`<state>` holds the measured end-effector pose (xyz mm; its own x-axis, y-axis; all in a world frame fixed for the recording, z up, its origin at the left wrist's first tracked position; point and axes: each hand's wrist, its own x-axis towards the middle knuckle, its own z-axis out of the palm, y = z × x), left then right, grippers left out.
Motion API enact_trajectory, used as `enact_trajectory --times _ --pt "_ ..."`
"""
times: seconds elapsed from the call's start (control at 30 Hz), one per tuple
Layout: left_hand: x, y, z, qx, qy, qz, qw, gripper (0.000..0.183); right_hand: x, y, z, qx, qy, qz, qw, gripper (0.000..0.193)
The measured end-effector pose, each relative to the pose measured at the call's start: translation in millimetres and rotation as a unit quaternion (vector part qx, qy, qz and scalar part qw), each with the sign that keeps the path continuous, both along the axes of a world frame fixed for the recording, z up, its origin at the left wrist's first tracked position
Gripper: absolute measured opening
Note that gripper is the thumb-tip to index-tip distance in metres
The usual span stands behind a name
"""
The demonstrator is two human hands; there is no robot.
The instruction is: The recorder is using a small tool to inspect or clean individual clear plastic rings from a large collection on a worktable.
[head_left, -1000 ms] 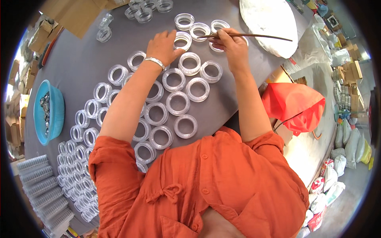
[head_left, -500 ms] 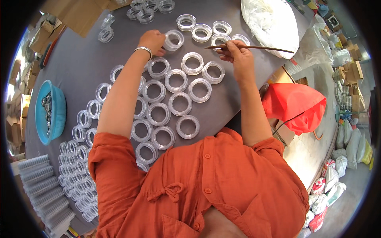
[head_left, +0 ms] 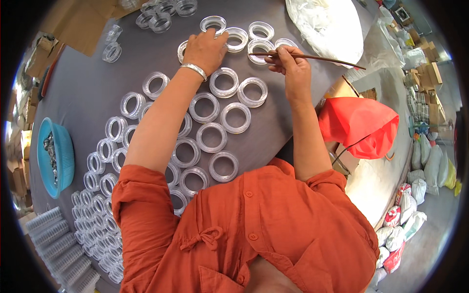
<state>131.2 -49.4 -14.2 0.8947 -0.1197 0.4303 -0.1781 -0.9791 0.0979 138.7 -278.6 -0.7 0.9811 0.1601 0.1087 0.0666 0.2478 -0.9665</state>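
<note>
Near the top centre of the frame, the left hand (head_left: 207,49) lies palm down with its fingers spread loosely over a clear ring (head_left: 184,49) on the grey table (head_left: 83,88); nothing is gripped. Just right of it, the right hand (head_left: 292,71) pinches a thin brown stick (head_left: 317,57), its tip touching a ring (head_left: 260,47) in the upper row. More clear rings (head_left: 215,136) lie in rows lower down. A blue basket (head_left: 61,156) sits at left, a red cloth (head_left: 359,124) at right.
</note>
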Motion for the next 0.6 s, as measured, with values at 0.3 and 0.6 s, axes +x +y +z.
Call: enact_trajectory --times 0.3,0.6 --pt "6 -4 -7 0.067 0.036 -0.004 0.997 0.015 0 10 2 0.009 -0.001 0.015 1.0 0.017" --pt "-37 22 17 0.006 0.155 -0.035 0.987 0.023 -3 20 0 0.004 -0.008 0.037 0.999 0.016"
